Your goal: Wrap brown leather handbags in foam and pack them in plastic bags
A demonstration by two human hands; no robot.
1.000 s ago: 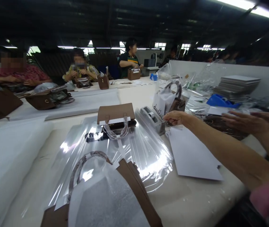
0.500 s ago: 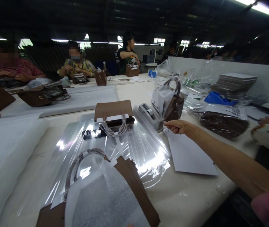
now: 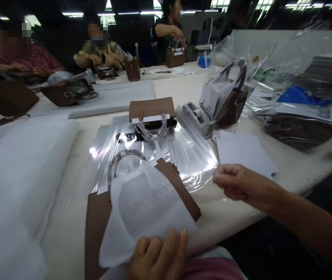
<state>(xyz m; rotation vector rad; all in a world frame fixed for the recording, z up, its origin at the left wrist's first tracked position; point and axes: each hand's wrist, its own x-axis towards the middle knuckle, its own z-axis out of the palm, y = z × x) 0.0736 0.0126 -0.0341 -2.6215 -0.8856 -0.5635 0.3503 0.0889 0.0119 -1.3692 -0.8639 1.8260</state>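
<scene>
My left hand (image 3: 160, 254) is at the bottom middle, its fingers bent over the lower edge of a sheet of white tissue paper (image 3: 145, 198), holding it against a brown handbag (image 3: 95, 229). The bag lies tilted on the table, its handle (image 3: 125, 153) wrapped in clear film. My right hand (image 3: 238, 182) is raised to the right of the bag, thumb and fingers pinched together; anything between them is too small to make out. Beyond it stands a grey tape dispenser (image 3: 199, 120).
A second brown handbag (image 3: 151, 109) lies on clear plastic bags (image 3: 189, 155). White sheets (image 3: 241, 151) are at right, near bagged handbags (image 3: 232, 105) (image 3: 300, 126). White padding (image 3: 14, 186) covers the left. Across the table, several people (image 3: 171, 35) handle bags.
My right hand has drawn back from the tape dispenser toward the near handbag. My left hand has come into fuller view on the tissue paper. The camera has tilted down.
</scene>
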